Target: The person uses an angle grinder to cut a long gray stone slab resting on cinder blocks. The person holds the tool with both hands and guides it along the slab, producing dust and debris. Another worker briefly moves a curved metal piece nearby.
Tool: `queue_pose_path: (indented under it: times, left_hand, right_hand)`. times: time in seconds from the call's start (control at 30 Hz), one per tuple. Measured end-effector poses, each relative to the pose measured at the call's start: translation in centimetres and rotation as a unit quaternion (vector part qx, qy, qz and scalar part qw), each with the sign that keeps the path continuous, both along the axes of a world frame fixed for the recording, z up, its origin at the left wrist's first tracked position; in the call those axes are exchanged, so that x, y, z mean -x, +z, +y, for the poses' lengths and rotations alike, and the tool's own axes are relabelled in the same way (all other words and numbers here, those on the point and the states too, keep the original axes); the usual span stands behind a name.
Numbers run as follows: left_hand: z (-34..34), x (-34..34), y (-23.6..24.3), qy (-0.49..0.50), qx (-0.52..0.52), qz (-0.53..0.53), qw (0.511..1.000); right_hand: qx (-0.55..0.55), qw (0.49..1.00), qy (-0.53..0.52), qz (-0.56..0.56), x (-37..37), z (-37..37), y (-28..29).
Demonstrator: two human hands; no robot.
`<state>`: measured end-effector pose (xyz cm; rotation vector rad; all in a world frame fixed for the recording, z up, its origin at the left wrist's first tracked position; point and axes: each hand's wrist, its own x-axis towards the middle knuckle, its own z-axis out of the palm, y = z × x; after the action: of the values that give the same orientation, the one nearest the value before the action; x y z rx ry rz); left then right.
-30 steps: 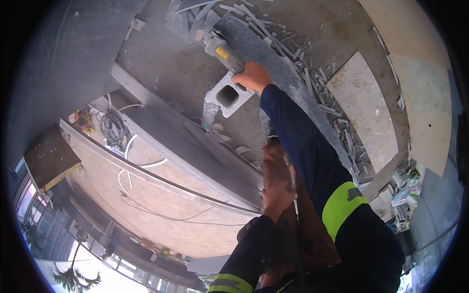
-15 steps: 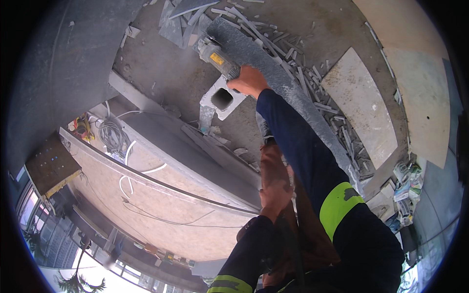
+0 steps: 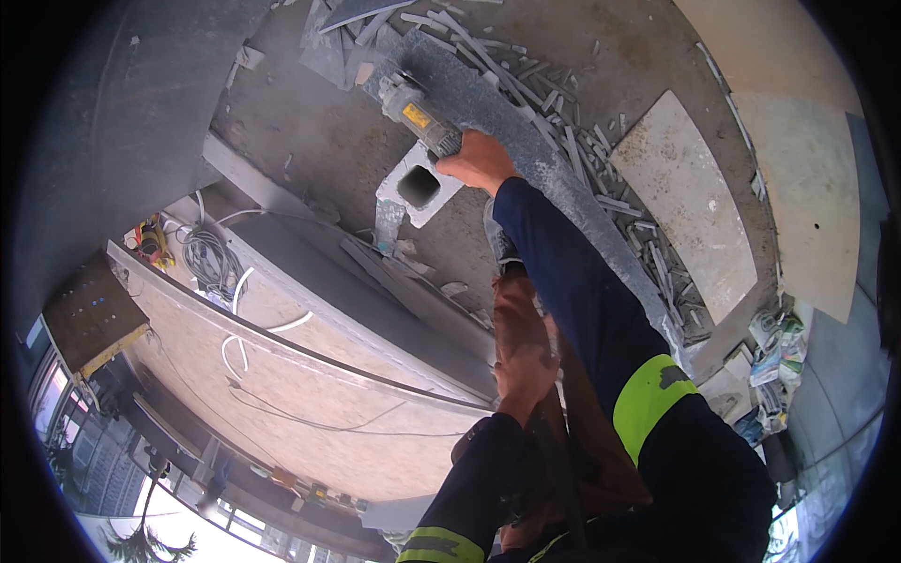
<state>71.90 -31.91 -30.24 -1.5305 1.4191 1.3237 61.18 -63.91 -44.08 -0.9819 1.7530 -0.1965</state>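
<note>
**Right hand grasps grinder at slab's edge**

The right hand (image 3: 481, 161) has its grip wrapped around the rear of a grinder (image 3: 422, 120), a grey tool with a yellow label. The grinder lies across the left edge of a long grey slab (image 3: 582, 202), near the slab's far end, its head pointing away from the person. A dark disc shows at the head; whether it touches the slab is too small to tell.

The left hand (image 3: 526, 371) rests on the person's leg (image 3: 516, 305), which is clad in brown. Its fingers are hard to make out, so I cannot tell how far its grip is closed. Both arms wear navy sleeves (image 3: 572, 249) with bright yellow-green bands.

Just left of the right hand, a pale block (image 3: 389, 190) with a square hole sits on the dusty floor (image 3: 310, 103). Along the slab's right side, narrow scraps (image 3: 579, 155) lie in a loose heap. Past them is a pale, stained panel (image 3: 690, 206), and nearer the person on that side are crumpled bags (image 3: 777, 361).

To the left, a large beige board (image 3: 328, 403) stretches toward the lower edge of the view. A grey coil (image 3: 211, 263) of cable lies by its far left corner, near a brown box (image 3: 94, 305); a white cable (image 3: 291, 324) loops over the board.
</note>
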Motion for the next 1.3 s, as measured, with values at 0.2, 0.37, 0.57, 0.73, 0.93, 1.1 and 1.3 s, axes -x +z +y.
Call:
queue_pose_path:
  times: [0.2, 0.37, 0.57, 0.73, 0.93, 1.1, 1.3]
  left_hand:
    - [-0.6, -0.1, -0.1, 0.024, -0.018, -0.005, 1.0]
    - [-0.4, -0.5, -0.3, -0.014, 0.007, -0.008, 1.0]
    - [-1.1, -0.3, -0.3, 0.005, -0.037, -0.004, 0.999]
    - [-0.7, -0.5, -0.1, -0.002, -0.014, 0.003, 1.0]
    - [-0.4, 0.0, -0.2, 0.01, -0.022, 0.002, 1.0]
    - [0.1, 0.6, 0.1, -0.015, 0.009, -0.002, 1.0]
    - [0.7, 0.4, -0.4, -0.011, -0.003, -0.007, 1.0]
  right_hand:
    - [0.005, 0.999, -0.018, -0.031, -0.5, -1.5, -0.9]
    - [-0.003, 0.999, -0.01, -0.054, -0.6, -3.0, -0.8]
    - [0.016, 1.0, -0.007, -0.008, -0.5, -2.5, -0.8]
    - [-0.007, 1.0, -0.004, -0.02, -0.4, -1.9, 0.1]
    - [0.011, 1.0, -0.003, -0.013, 0.3, -0.4, 0.2]
    - [-0.004, 1.0, -0.021, -0.016, 0.4, 0.6, 0.5]
    - [0.017, 1.0, 0.002, 0.008, 0.8, 1.7, 0.5]
